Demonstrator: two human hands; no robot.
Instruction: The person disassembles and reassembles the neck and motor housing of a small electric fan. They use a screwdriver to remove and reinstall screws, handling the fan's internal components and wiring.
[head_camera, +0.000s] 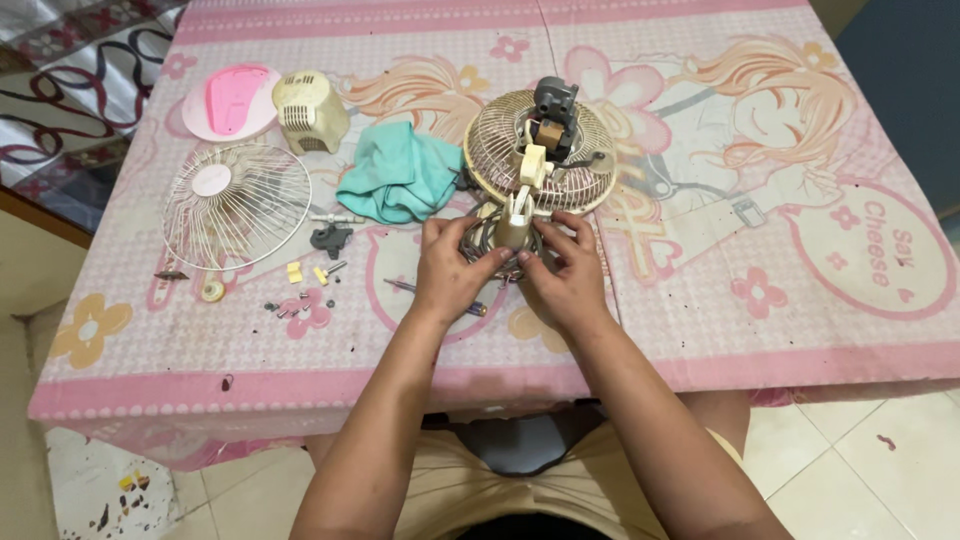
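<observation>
Left hand (447, 270) and right hand (567, 272) both have fingers clamped on the cream fan neck (514, 222) before the round grille (540, 152).

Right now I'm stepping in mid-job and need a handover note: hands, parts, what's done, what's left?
Left hand and right hand both grip the fan neck piece with its cord, below the rear guard carrying the motor.
Already off: front guard, motor cover, pink disc, screws.
Teal cloth lies alongside.
Still joined: motor, rear guard, neck.
</observation>
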